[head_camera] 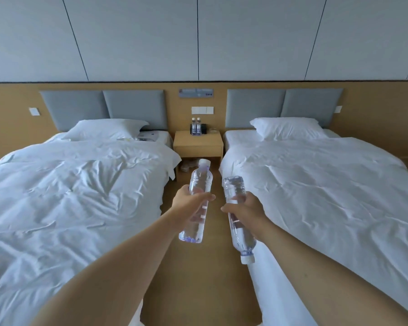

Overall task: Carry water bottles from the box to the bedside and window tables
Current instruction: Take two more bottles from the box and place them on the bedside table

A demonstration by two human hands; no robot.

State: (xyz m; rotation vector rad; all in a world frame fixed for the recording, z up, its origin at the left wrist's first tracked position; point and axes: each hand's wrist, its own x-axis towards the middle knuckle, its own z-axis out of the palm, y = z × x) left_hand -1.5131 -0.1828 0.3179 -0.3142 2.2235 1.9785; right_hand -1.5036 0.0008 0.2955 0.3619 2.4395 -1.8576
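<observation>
Left grip: the left hand (190,203) is wrapped around the left bottle (196,203), cap pointing to 12 o'clock.
Right grip: the right hand (244,211) is wrapped around the right bottle (238,215), held upside down, cap toward 6 o'clock.
Bedside table (198,143): at 12 o'clock, well apart from both hands, between the two beds.
Already on the table: two bottles (196,125) near the back, beside a dark item I cannot identify.
Risk: the inverted bottle must be turned before it is set down; the smooth plastic could slip during the turn.
Risk: the free space on the table is small, so a new bottle could knock over the standing ones.
</observation>
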